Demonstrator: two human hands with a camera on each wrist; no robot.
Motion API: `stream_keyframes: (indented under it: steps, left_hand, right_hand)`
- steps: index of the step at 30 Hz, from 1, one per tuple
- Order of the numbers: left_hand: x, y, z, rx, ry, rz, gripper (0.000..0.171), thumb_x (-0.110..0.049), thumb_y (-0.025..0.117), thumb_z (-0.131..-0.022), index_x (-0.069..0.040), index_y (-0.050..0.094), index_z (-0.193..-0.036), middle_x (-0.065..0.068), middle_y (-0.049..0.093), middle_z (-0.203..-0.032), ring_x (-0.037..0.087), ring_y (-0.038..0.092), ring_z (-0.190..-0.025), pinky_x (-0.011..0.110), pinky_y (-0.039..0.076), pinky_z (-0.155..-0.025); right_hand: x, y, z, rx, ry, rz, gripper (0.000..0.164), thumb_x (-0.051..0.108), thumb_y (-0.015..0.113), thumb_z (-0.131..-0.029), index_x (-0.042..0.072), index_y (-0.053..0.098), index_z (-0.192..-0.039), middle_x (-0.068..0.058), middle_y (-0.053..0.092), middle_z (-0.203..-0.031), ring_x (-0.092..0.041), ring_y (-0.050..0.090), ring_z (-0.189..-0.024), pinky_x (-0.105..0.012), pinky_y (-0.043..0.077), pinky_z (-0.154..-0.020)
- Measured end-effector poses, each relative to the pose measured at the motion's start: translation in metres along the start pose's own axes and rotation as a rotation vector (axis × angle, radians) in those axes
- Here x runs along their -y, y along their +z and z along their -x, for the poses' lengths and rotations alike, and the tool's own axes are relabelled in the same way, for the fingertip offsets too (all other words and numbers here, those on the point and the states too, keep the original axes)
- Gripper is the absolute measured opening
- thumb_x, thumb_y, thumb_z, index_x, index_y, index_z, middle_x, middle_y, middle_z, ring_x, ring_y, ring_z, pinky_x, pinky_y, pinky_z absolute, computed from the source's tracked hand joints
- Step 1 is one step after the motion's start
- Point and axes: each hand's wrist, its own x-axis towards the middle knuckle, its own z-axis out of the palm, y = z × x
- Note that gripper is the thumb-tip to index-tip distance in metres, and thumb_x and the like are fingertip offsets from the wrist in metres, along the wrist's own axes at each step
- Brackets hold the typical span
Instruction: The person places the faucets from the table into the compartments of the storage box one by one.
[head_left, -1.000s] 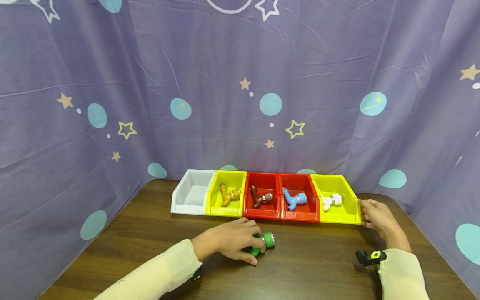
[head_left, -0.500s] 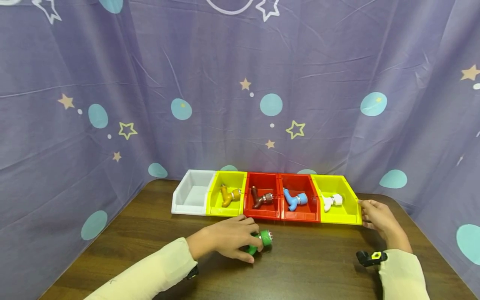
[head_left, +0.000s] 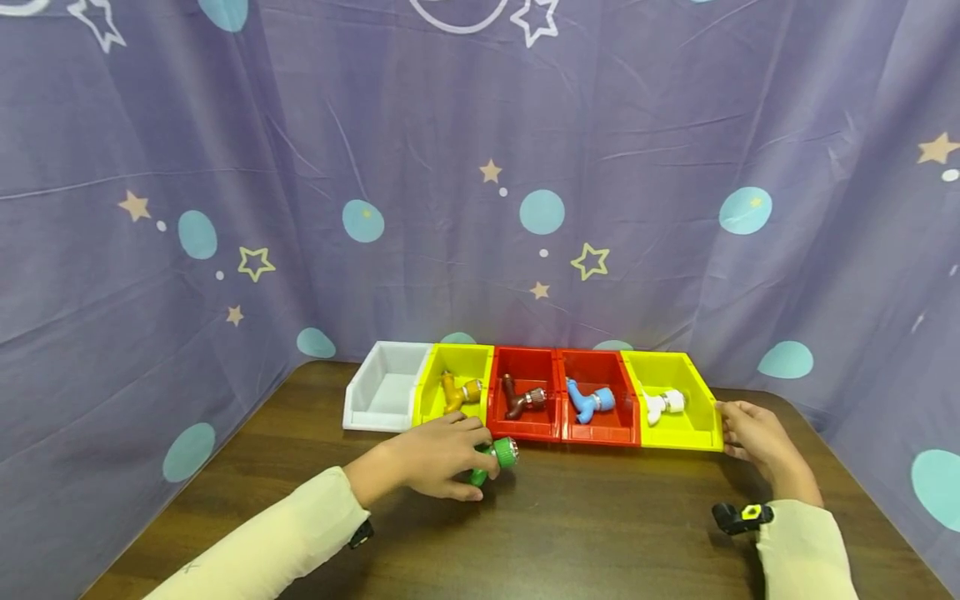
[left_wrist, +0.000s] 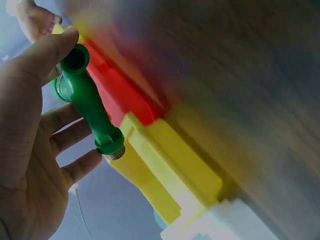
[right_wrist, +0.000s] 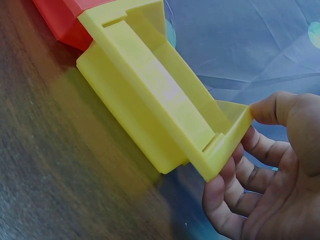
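Note:
My left hand (head_left: 442, 457) grips a green tap (head_left: 506, 452) by its body, just above the wooden table and in front of the bins. In the left wrist view the tap (left_wrist: 89, 107) shows an open spout near the thumb and a threaded end beside the fingers. My right hand (head_left: 761, 437) holds the right side of the yellow bin (head_left: 702, 437) at the right end of the row. In the right wrist view the thumb touches that bin's (right_wrist: 165, 95) corner edge, with the fingers against its side.
Beside one another stand a white bin (head_left: 371, 419), a yellow bin with an orange tap (head_left: 453, 398), and two red bins with a brown tap (head_left: 517, 398) and a blue tap (head_left: 587, 401). A white tap (head_left: 660, 406) lies in the right yellow bin. A curtain (head_left: 450, 208) hangs behind.
My left hand has moved left and towards the bins, carrying the green tap with it. The right hand stays at the yellow bin.

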Motion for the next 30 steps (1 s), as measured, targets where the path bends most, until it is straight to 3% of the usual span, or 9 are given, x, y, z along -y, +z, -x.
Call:
stream_keyframes:
  steps: [7, 16, 23, 30]
  left_hand:
    - [0.018, -0.009, 0.017, 0.011, -0.068, -0.014, 0.028, -0.052, 0.067, -0.096, -0.035, 0.067, -0.117, -0.008, 0.059, -0.119, 0.015, 0.051, -0.113, 0.039, 0.043, -0.096]
    - [0.049, -0.018, 0.049, -0.058, -0.118, -0.056, 0.028, -0.05, 0.069, -0.094, -0.033, 0.069, -0.115, -0.004, 0.06, -0.117, 0.02, 0.053, -0.112, 0.044, 0.043, -0.1]
    - [0.078, -0.017, 0.072, -0.099, -0.15, -0.092, 0.029, -0.044, 0.074, -0.092, -0.029, 0.071, -0.116, -0.001, 0.06, -0.115, 0.023, 0.052, -0.109, 0.047, 0.043, -0.097]
    - [0.1, -0.011, 0.094, -0.093, -0.19, -0.088, 0.026, -0.037, 0.078, -0.09, -0.025, 0.072, -0.113, 0.0, 0.06, -0.114, 0.025, 0.052, -0.108, 0.049, 0.046, -0.096]
  right_hand:
    - [0.0, -0.001, 0.0, 0.002, -0.001, 0.014, 0.04, 0.038, 0.043, -0.108, 0.0, 0.053, -0.108, -0.003, 0.05, -0.092, -0.012, 0.055, -0.077, -0.029, 0.057, -0.069]
    - [-0.002, 0.0, -0.003, -0.001, 0.002, 0.012, 0.041, 0.039, 0.043, -0.108, -0.001, 0.054, -0.112, -0.002, 0.051, -0.092, -0.011, 0.056, -0.078, -0.028, 0.057, -0.069]
    - [-0.001, 0.0, -0.004, -0.013, 0.001, 0.033, 0.044, 0.04, 0.042, -0.108, -0.002, 0.051, -0.116, -0.004, 0.05, -0.094, -0.012, 0.056, -0.079, -0.029, 0.057, -0.07]
    - [-0.002, 0.001, -0.002, -0.012, -0.012, 0.023, 0.041, 0.038, 0.042, -0.108, -0.001, 0.053, -0.112, -0.003, 0.051, -0.092, -0.011, 0.056, -0.077, -0.029, 0.057, -0.069]
